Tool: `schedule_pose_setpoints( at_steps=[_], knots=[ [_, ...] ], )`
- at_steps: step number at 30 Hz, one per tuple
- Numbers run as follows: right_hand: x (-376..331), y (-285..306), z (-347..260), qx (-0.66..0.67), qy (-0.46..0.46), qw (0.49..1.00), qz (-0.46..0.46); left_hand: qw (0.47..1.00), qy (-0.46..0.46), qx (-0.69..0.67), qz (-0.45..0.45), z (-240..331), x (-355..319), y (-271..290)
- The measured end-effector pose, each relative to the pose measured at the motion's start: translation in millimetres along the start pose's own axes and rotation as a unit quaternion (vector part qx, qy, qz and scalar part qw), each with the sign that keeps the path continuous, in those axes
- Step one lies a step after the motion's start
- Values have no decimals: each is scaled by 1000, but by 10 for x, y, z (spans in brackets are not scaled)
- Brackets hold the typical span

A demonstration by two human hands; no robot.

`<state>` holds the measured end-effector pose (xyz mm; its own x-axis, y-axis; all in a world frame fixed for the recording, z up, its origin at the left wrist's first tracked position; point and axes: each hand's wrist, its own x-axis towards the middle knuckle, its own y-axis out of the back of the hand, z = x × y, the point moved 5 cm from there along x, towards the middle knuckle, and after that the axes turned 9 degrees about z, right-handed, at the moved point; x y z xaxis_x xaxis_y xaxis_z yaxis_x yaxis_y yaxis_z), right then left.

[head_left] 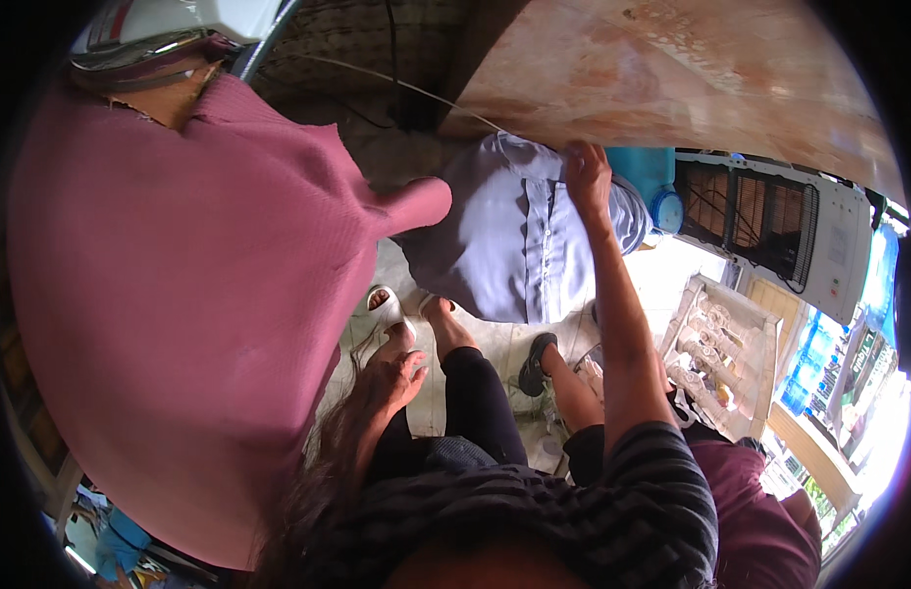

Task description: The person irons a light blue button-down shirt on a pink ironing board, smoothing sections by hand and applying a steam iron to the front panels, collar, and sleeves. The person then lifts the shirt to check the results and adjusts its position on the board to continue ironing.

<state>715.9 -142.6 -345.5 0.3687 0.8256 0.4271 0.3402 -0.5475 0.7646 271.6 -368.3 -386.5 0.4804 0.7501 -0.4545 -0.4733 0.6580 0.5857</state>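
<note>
My right hand (585, 175) is raised ahead of me and grips the top edge of a pale lavender button-up shirt (504, 245), which hangs down from it with its row of buttons showing. My left hand (391, 378) hangs low beside my thigh, fingers loosely apart, holding nothing. A large magenta knit cloth (171, 294) is spread over the left side, one narrow end (416, 204) reaching toward the shirt. My bare legs and sandalled feet show below the shirt.
A reddish marbled surface (691, 79) fills the upper right. A white appliance with a dark grille (769, 236) stands at right, a blue container (661, 191) beside it. A wooden rack of small items (720, 353) sits lower right. A white and silver object (161, 29) lies top left.
</note>
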Motion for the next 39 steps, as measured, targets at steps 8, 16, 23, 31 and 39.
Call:
schedule_pose_setpoints(
  at_steps=[8, 16, 23, 31, 39],
  knots=[
    [-757, 59, -233, 52, -133, 989, -43, 994, -11, -98, 54, 131, 18, 240],
    [-460, -331, 197, 15, 2, 976, -216, 958, -152, -191, 148, 925, 537, 196],
    [-371, -424, 248, 48, 37, 962, -266, 963, -267, 42, 1, 1800, 1171, -503],
    [-264, -243, 329, 108, -5, 970, -218, 957, -248, 138, -55, 1624, 1234, -866],
    [-297, -98, 445, 105, 57, 950, -287, 952, -243, 180, -38, 1675, 1226, -929]
  ],
)
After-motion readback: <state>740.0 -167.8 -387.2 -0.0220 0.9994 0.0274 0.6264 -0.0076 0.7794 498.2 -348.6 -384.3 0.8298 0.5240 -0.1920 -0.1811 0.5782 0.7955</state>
